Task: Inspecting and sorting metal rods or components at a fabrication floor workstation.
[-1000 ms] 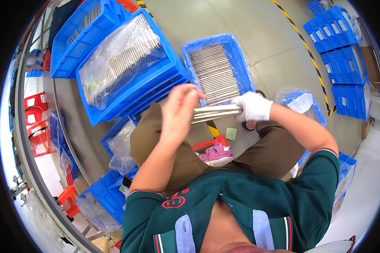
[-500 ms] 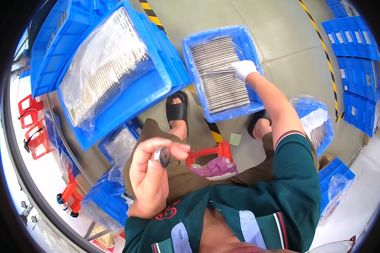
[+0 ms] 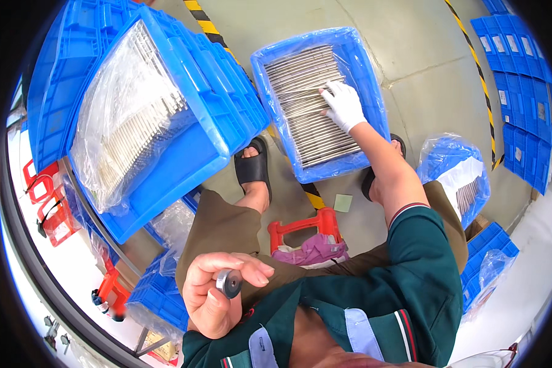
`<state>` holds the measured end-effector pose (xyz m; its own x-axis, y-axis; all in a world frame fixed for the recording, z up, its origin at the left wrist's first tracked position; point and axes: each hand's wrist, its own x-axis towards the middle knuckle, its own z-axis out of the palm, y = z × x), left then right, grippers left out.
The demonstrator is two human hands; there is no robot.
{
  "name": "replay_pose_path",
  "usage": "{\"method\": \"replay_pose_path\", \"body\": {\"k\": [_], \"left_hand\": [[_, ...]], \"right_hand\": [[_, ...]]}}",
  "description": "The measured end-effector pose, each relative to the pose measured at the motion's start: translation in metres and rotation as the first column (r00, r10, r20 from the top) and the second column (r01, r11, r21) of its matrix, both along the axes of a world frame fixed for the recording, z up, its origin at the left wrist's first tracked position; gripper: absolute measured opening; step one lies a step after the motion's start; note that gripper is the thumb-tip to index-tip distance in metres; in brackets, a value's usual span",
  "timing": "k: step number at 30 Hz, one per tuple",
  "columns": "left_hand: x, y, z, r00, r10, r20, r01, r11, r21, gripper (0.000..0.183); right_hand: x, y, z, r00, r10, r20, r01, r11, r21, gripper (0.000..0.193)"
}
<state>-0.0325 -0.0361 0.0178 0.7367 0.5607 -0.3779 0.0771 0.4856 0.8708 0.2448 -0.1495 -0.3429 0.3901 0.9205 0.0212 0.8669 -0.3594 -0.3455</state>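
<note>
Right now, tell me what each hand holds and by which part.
The left hand pinches a round, dark-ended piece by its side; the right hand touches metal rods, any grip unclear.

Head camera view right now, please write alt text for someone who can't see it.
Seen from above, a white-gloved right hand is over slim metal rods in a plastic-lined blue bin; the bare left hand grips a small round piece. Stacked blue bins stand at left.
</note>
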Motion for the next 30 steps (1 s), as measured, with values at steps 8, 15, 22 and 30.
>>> {"method": "replay_pose_path", "body": {"k": [8, 15, 22, 30], "left_hand": [[0.0, -0.002, 0.002, 0.997, 0.017, -0.072, -0.016, 1.0, 0.024, 0.047], [-0.002, 0.0, -0.001, 0.999, 0.007, -0.047, -0.008, 1.0, -0.02, 0.046], [-0.01, 0.004, -0.006, 0.996, 0.029, 0.084, -0.014, 0.984, -0.178, 0.043], [-0.002, 0.004, -0.001, 0.998, 0.015, -0.058, -0.021, 0.995, -0.096, 0.045]], "right_hand": [[-0.005, 0.004, -0.023, 0.992, -0.006, 0.128, 0.0, 0.999, 0.047, 0.046], [0.02, 0.035, -0.028, 0.978, 0.093, 0.186, -0.091, 0.996, -0.022, 0.044], [0.022, 0.048, -0.039, 0.97, -0.048, 0.237, 0.058, 0.998, -0.036, 0.036], [0.036, 0.089, -0.032, 0.97, 0.05, 0.239, -0.038, 0.998, -0.055, 0.022]]}}
